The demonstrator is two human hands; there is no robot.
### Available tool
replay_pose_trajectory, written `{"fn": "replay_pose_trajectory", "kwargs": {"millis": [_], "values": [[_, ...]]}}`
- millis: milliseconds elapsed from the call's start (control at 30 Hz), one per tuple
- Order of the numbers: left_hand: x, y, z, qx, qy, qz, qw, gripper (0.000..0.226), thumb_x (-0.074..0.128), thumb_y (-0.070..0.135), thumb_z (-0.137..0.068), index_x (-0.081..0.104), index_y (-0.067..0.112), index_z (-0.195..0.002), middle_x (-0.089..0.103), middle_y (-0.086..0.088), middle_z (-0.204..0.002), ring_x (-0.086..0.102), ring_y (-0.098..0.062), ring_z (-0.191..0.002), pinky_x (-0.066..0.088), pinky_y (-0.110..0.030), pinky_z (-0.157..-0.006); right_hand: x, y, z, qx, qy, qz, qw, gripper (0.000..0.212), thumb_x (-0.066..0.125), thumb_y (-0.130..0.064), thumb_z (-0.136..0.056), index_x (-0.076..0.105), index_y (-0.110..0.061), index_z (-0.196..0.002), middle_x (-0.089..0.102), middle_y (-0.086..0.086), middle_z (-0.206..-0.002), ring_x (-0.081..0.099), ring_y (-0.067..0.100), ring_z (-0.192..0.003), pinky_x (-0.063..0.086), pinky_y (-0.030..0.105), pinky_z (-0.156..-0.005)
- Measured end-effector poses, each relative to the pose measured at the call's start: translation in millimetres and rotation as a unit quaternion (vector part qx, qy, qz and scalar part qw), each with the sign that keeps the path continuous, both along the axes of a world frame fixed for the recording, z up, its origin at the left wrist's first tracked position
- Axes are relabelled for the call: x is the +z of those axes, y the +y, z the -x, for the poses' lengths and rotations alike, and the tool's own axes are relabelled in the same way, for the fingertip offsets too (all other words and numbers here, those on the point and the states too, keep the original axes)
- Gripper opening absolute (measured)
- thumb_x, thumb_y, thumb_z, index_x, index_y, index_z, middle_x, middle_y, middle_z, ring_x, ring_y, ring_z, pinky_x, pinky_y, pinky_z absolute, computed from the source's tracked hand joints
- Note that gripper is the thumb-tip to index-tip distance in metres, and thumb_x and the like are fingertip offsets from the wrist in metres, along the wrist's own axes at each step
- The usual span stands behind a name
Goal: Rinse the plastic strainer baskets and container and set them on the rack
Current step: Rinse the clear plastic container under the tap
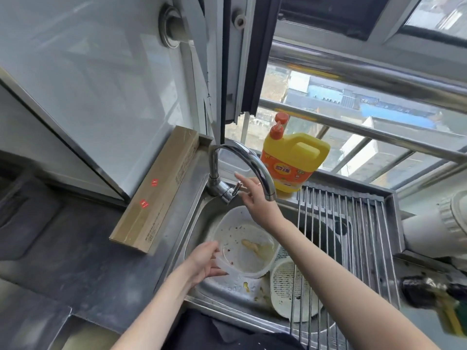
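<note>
A clear plastic container (242, 243) with food scraps and yellowish liquid inside sits tilted in the steel sink (194, 223). My left hand (206, 261) grips its near-left rim. My right hand (252, 198) is raised beside the tap handle (236, 188) with fingers straight, its fingertips at the handle, under the curved tap (242, 157). No water runs from the spout. A white strainer basket (288, 286) lies in the sink to the right, partly under the roll-up rack (348, 223). Another clear piece lies beneath the container.
A yellow dish-soap bottle (293, 160) stands on the ledge behind the sink by the open window. A long cardboard box (156, 190) lies on the dark counter left of the sink. A dark object with a yellow-green sponge (439, 299) sits at the right.
</note>
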State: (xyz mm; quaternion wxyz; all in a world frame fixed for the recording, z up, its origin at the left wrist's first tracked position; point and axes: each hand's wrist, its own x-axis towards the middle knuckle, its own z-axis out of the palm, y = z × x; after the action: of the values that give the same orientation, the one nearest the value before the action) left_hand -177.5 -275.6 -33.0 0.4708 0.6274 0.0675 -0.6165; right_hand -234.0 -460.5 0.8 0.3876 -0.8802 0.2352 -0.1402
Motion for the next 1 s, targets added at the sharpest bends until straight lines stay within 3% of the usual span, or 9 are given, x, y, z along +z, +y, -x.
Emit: {"fn": "replay_pose_trajectory", "kwargs": {"millis": [100, 200, 300, 400, 500, 600, 667, 800, 1000], "values": [[13, -6, -3, -0.007, -0.022, 0.021, 1.0, 0.016, 0.04, 0.013, -0.097, 0.053, 0.014, -0.107, 0.058, -0.026, -0.122, 0.067, -0.03, -0.077, 0.06, -0.038, -0.056, -9, -13, -12, -0.059, 0.009, -0.063, 0.996, 0.026, 0.049, -0.026, -0.097, 0.058, -0.026, -0.122, 0.06, -0.007, -0.119, 0.058, 0.009, -0.095, 0.049, 0.034, -0.095], [24, -9, -7, -0.023, -0.033, 0.034, 0.999, 0.022, 0.036, 0.006, -0.094, 0.049, 0.022, -0.1, 0.058, -0.023, -0.118, 0.066, -0.027, -0.072, 0.056, -0.031, -0.05, -16, -21, -20, -0.075, 0.028, -0.054, 0.995, 0.008, 0.052, -0.029, -0.095, 0.058, -0.034, -0.096, 0.061, -0.018, -0.088, 0.06, -0.001, -0.082, 0.053, 0.032, -0.079], [30, -11, -6, -0.032, -0.037, 0.039, 0.998, 0.027, 0.034, 0.002, -0.092, 0.049, 0.024, -0.1, 0.061, -0.02, -0.107, 0.067, -0.028, -0.073, 0.057, -0.031, -0.053, -16, -20, -26, -0.051, 0.041, -0.011, 0.998, 0.009, 0.052, -0.036, -0.092, 0.049, -0.035, -0.084, 0.05, -0.017, -0.068, 0.049, -0.003, -0.064, 0.042, 0.025, -0.064], [33, -12, -6, -0.042, -0.042, 0.038, 0.998, 0.027, 0.035, 0.001, -0.092, 0.049, 0.024, -0.096, 0.061, -0.019, -0.107, 0.067, -0.031, -0.079, 0.059, -0.032, -0.056, -17, -17, -36, -0.041, 0.049, -0.008, 0.998, 0.017, 0.05, -0.051, -0.083, 0.041, -0.042, -0.072, 0.042, -0.012, -0.061, 0.044, 0.01, -0.058, 0.042, 0.035, -0.057], [33, -11, -7, -0.055, -0.052, 0.038, 0.996, 0.027, 0.035, 0.0, -0.091, 0.049, 0.023, -0.098, 0.061, -0.018, -0.107, 0.069, -0.03, -0.076, 0.058, -0.04, -0.069, -14, -14, -42, -0.058, 0.032, -0.021, 0.998, 0.032, 0.054, -0.029, -0.087, 0.033, -0.036, -0.064, 0.038, -0.01, -0.064, 0.044, 0.015, -0.06, 0.044, 0.041, -0.06], [37, -12, -6, -0.049, -0.051, 0.048, 0.996, 0.031, 0.034, -0.002, -0.091, 0.05, 0.024, -0.092, 0.058, -0.01, -0.095, 0.066, -0.017, -0.051, 0.058, -0.031, -0.056, -9, -11, -41, -0.048, 0.013, -0.015, 0.999, 0.043, 0.05, -0.006, -0.088, 0.027, -0.034, -0.064, 0.032, -0.009, -0.062, 0.035, 0.011, -0.06, 0.034, 0.029, -0.06], [40, -13, -6, -0.047, -0.05, 0.05, 0.996, 0.032, 0.033, -0.002, -0.092, 0.049, 0.025, -0.09, 0.056, -0.007, -0.092, 0.064, -0.015, -0.048, 0.057, -0.028, -0.052, -10, -10, -37, -0.051, 0.011, -0.019, 0.998, 0.044, 0.048, -0.005, -0.088, 0.027, -0.035, -0.065, 0.032, -0.01, -0.062, 0.033, 0.006, -0.057, 0.031, 0.023, -0.058], [43, -12, -8, -0.037, -0.053, 0.048, 0.997, 0.03, 0.035, -0.001, -0.092, 0.05, 0.024, -0.097, 0.058, -0.009, -0.095, 0.065, -0.021, -0.061, 0.058, -0.031, -0.055, -13, -12, -28, -0.064, 0.028, -0.032, 0.997, 0.039, 0.051, -0.012, -0.091, 0.038, -0.04, -0.067, 0.041, -0.016, -0.063, 0.043, -0.006, -0.056, 0.035, 0.014, -0.057], [43, -12, -7, -0.052, -0.053, 0.047, 0.996, 0.032, 0.034, -0.001, -0.092, 0.05, 0.026, -0.094, 0.06, -0.008, -0.096, 0.066, -0.015, -0.053, 0.057, -0.029, -0.053, -14, -14, -11, -0.019, 0.04, -0.04, 0.998, 0.036, 0.05, -0.014, -0.09, 0.033, -0.033, -0.065, 0.034, -0.011, -0.06, 0.03, 0.002, -0.054, 0.028, 0.019, -0.055]]}}
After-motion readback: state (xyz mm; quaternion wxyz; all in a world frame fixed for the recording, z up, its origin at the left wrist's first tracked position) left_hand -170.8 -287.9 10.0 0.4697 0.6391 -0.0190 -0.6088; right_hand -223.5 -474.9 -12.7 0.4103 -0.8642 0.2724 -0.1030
